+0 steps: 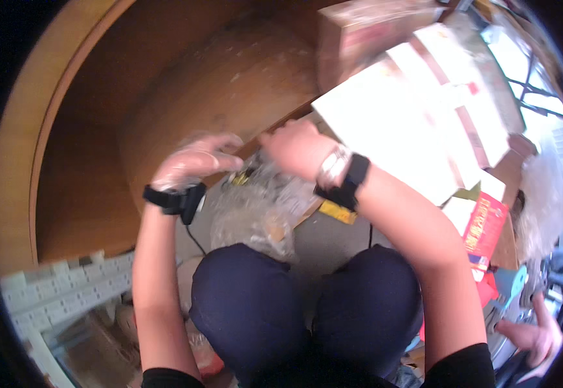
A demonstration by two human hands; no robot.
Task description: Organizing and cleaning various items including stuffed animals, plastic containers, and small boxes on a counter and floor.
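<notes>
My left hand [199, 157], in a thin clear glove, is held with fingers apart at the front edge of a wooden cabinet compartment [213, 82]. Nothing shows between its thumb and fingers. My right hand [296, 145] is bent over the same edge, blurred, with its fingertips pointing left; what lies under its fingers is hidden. Black straps circle both wrists. Below the hands, crumpled clear plastic bags [257, 208] lie on the grey floor [332, 242] before my knees. A yellow packet [338, 212] lies beneath my right wrist.
White boxes [398, 111] are piled at the right, beside a cardboard carton [369, 39] wrapped in plastic. A red printed box [486, 228] stands near my right forearm. Another person's hand [536, 334] shows at the lower right. A white perforated strip [73, 281] lies at the lower left.
</notes>
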